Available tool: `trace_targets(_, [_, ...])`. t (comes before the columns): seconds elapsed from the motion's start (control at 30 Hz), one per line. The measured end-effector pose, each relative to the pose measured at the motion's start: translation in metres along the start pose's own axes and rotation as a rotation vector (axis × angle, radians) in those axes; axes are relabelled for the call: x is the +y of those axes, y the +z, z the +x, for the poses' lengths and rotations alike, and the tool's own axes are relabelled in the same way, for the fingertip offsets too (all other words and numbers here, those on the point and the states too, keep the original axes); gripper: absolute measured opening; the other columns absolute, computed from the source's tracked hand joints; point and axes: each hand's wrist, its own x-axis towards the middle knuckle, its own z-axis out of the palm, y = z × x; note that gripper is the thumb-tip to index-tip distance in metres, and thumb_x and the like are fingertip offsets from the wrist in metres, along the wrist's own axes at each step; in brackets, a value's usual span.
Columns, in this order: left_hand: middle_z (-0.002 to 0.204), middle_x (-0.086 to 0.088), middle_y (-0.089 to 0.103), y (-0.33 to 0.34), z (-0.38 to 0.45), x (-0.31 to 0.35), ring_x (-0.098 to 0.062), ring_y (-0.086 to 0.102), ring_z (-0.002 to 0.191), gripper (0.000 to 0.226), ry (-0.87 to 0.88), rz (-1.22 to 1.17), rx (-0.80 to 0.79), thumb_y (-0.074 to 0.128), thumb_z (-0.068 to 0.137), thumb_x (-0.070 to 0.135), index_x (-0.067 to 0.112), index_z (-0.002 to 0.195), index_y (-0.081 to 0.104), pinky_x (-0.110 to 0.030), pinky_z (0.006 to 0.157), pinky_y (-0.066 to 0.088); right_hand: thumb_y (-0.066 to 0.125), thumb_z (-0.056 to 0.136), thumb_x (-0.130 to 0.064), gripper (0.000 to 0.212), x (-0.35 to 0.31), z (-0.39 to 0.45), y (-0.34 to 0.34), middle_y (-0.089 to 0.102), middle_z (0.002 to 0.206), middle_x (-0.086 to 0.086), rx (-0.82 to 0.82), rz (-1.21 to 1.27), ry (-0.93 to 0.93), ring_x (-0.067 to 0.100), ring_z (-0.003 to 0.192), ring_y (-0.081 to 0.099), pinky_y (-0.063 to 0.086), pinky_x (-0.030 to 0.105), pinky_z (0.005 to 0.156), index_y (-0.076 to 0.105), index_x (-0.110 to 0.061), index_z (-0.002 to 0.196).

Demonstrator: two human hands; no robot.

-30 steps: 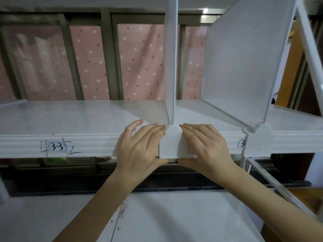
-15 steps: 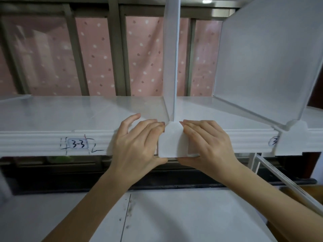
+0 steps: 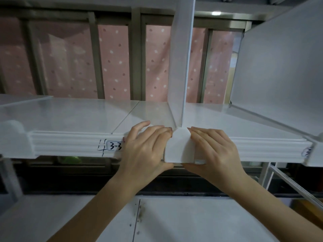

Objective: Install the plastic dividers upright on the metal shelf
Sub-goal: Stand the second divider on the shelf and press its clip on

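Observation:
A translucent white plastic divider (image 3: 181, 67) stands upright on the white metal shelf (image 3: 73, 114), seen edge-on at the centre. Its rounded front clip (image 3: 178, 145) hooks over the shelf's ribbed front lip. My left hand (image 3: 145, 151) grips the lip and the clip's left side, thumb underneath. My right hand (image 3: 215, 152) presses the clip's right side, thumb also under the lip. A second divider (image 3: 279, 67) stands upright to the right, and its clip (image 3: 316, 154) sits at the frame's edge. Another clip (image 3: 15, 137) shows at the far left.
A handwritten "3-3" label (image 3: 114, 145) is on the shelf lip beside my left hand. Behind the shelf are window bars and a pink dotted curtain (image 3: 115, 67). A lower white shelf (image 3: 174, 220) lies under my forearms. A shelf frame post (image 3: 265, 173) stands lower right.
My view has shifted left, so the "3-3" label and right divider sit further right. Both hands stay on the centre divider's clip in the same grip.

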Motion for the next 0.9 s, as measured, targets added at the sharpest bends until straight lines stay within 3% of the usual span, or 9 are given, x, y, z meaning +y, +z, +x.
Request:
trace_targets(0.13, [0.108, -0.004, 0.071, 0.001, -0.006, 0.011, -0.02, 0.066, 0.1, 0.047, -0.114, 0.001, -0.055, 0.078, 0.061, 0.027, 0.003, 0.101, 0.07, -0.035, 0.098, 0.038, 0.075, 0.068, -0.028, 0.051, -0.002, -0.003, 0.001, 0.07, 0.108, 0.015, -0.018, 0.041, 0.039, 0.023, 0.104, 0.057, 0.041, 0.031, 0.086, 0.068, 0.006, 0.105])
trace_targets(0.3, [0.109, -0.009, 0.07, 0.001, -0.006, 0.023, -0.025, 0.065, 0.107, 0.057, -0.18, 0.048, -0.114, 0.086, 0.056, 0.026, 0.001, 0.104, 0.067, -0.038, 0.097, 0.038, 0.087, 0.058, -0.019, 0.057, -0.006, -0.003, -0.003, 0.07, 0.108, 0.018, -0.062, 0.009, 0.07, 0.031, 0.098, 0.068, 0.041, 0.033, 0.086, 0.069, 0.008, 0.105])
trace_targets(0.43, [0.105, -0.007, 0.071, -0.001, -0.003, 0.016, -0.022, 0.066, 0.102, 0.046, -0.158, -0.017, -0.072, 0.075, 0.066, 0.033, 0.002, 0.1, 0.07, -0.034, 0.097, 0.036, 0.089, 0.056, -0.024, 0.065, -0.005, -0.003, -0.006, 0.069, 0.11, 0.018, -0.1, -0.01, 0.063, 0.032, 0.1, 0.068, 0.04, 0.033, 0.088, 0.066, 0.007, 0.108])
trace_targets(0.53, [0.102, -0.003, 0.073, -0.002, 0.001, 0.006, -0.017, 0.066, 0.099, 0.047, -0.112, -0.101, -0.075, 0.066, 0.069, 0.042, 0.005, 0.096, 0.072, -0.03, 0.097, 0.036, 0.083, 0.066, -0.029, 0.061, -0.008, -0.005, -0.005, 0.068, 0.113, 0.019, -0.099, -0.056, 0.047, 0.033, 0.104, 0.066, 0.04, 0.033, 0.09, 0.065, 0.008, 0.112])
trace_targets(0.63, [0.099, -0.002, 0.073, -0.004, 0.003, -0.001, -0.018, 0.068, 0.099, 0.044, -0.051, -0.117, -0.063, 0.07, 0.066, 0.04, 0.005, 0.093, 0.073, -0.033, 0.096, 0.037, 0.067, 0.079, -0.038, 0.056, -0.006, -0.006, -0.003, 0.068, 0.114, 0.018, -0.064, -0.06, 0.009, 0.03, 0.107, 0.063, 0.042, 0.035, 0.087, 0.062, 0.004, 0.115])
trace_targets(0.8, [0.097, -0.003, 0.074, -0.005, 0.005, -0.007, -0.019, 0.068, 0.099, 0.046, 0.017, -0.127, -0.052, 0.07, 0.067, 0.045, 0.006, 0.091, 0.073, -0.036, 0.097, 0.036, 0.071, 0.08, -0.044, 0.059, -0.001, -0.003, -0.001, 0.069, 0.11, 0.018, 0.033, -0.075, -0.07, 0.03, 0.101, 0.068, 0.045, 0.037, 0.082, 0.052, -0.001, 0.114])
trace_targets(0.9, [0.095, -0.003, 0.074, -0.003, 0.005, -0.01, -0.017, 0.068, 0.093, 0.05, 0.009, -0.175, -0.056, 0.083, 0.057, 0.042, 0.006, 0.09, 0.072, -0.036, 0.097, 0.037, 0.073, 0.079, -0.047, 0.061, -0.005, 0.0, 0.002, 0.07, 0.107, 0.019, 0.061, -0.095, -0.061, 0.031, 0.099, 0.069, 0.046, 0.038, 0.08, 0.051, -0.001, 0.113])
